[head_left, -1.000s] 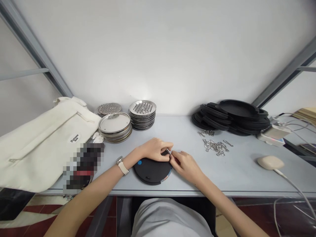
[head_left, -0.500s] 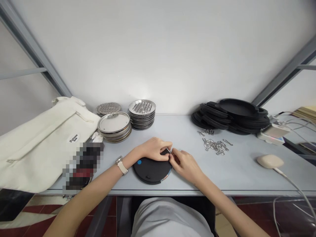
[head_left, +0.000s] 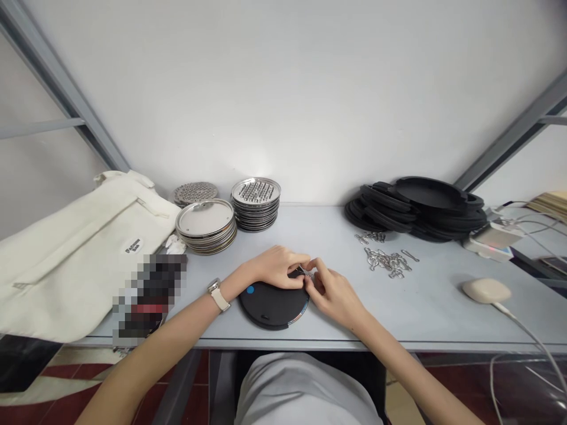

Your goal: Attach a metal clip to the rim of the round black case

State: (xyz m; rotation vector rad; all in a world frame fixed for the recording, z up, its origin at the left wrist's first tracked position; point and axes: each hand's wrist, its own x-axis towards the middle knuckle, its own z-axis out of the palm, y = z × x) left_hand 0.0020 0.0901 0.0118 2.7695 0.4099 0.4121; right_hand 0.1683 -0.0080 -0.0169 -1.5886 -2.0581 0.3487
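A black round disc [head_left: 271,307] with a blue dot and a shiny metal edge lies flat on the table before me. My left hand [head_left: 280,268], with a watch on the wrist, is closed on the disc's far right rim, thumb across its top. Right beside it, my right hand [head_left: 331,290] pinches a small silver metal clip [head_left: 309,274] at that same rim. The fingertips of both hands almost meet there and partly hide the clip. Farther right lies a loose pile of similar silver clips [head_left: 387,261].
Stacked metal discs [head_left: 207,227] and grater plates [head_left: 256,203] stand back left, by a cream bag [head_left: 84,254]. Black round holders [head_left: 427,198] are piled back right. A corded cream device [head_left: 486,290] sits at right, near a white charger box [head_left: 491,245].
My right index finger has lifted and arched higher over the clip. My left hand and the disc have stayed in place.
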